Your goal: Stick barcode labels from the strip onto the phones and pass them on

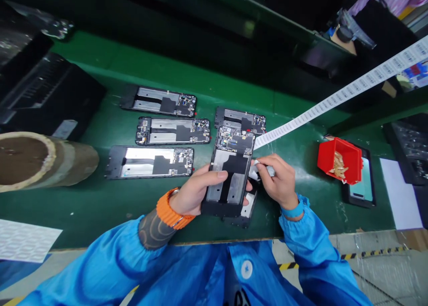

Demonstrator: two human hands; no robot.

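Phone [235, 164], long axis forward, circuit board [235, 141] farthest

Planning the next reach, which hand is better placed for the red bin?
Probably the right hand: it's nearer the red bin, though pinching a white piece; the left hand grips the opened phone.

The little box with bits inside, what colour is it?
The box is bright red; the head view shows it best.
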